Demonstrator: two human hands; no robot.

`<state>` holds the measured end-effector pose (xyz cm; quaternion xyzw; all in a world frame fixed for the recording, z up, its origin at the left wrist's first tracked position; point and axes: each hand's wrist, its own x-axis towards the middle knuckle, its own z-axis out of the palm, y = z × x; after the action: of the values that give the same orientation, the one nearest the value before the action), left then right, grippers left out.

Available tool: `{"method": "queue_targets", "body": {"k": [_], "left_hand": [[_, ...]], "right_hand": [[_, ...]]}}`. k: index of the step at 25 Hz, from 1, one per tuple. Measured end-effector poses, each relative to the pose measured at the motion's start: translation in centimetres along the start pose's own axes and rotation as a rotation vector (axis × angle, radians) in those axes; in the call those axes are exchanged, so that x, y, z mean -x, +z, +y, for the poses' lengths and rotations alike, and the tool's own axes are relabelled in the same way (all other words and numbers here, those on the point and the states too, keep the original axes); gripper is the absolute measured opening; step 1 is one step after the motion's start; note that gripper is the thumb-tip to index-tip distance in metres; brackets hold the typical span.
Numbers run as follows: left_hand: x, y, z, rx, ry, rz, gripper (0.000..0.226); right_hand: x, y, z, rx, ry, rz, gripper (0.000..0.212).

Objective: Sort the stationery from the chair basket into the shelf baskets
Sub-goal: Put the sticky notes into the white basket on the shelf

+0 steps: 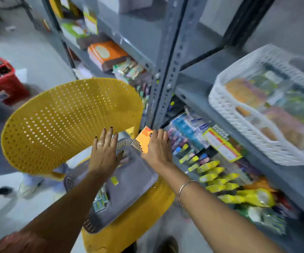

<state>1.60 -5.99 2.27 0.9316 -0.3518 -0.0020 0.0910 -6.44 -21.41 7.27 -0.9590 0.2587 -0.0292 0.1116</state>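
Note:
A grey perforated basket rests on the seat of a yellow plastic chair. A few small items lie in it, among them a small yellow piece and a blue-green packet. My left hand hovers flat over the basket's far end, fingers spread, holding nothing. My right hand grips an orange packet just above the basket's far right corner, close to the shelf. A white lattice basket with mixed stationery sits on the upper shelf at right.
Grey metal shelving runs along the right. Its lower shelf holds yellow highlighters, coloured markers and boxed items. Orange books sit on a farther shelf. A red crate stands on the floor at left. The image is motion-blurred.

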Motion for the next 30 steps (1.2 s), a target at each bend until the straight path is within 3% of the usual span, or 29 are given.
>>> {"method": "queue_targets", "body": {"k": [8, 14, 23, 30], "left_hand": [[-8.4, -13.5, 9.4, 0.038, 0.227, 0.314, 0.064], [-11.8, -18.6, 18.3, 0.089, 0.405, 0.409, 0.056], [-11.9, -19.7, 30.6, 0.131, 0.629, 0.387, 0.065], [-10.8, -18.2, 32.8, 0.091, 0.686, 0.361, 0.066]], "right_hand": [[0.5, -21.7, 3.3, 0.031, -0.058, 0.341, 0.069], [2.9, -32.4, 12.0, 0.079, 0.090, 0.404, 0.081], [12.6, -36.4, 26.2, 0.159, 0.413, 0.235, 0.074], [14.9, -35.6, 30.7, 0.105, 0.524, 0.166, 0.081]]}}
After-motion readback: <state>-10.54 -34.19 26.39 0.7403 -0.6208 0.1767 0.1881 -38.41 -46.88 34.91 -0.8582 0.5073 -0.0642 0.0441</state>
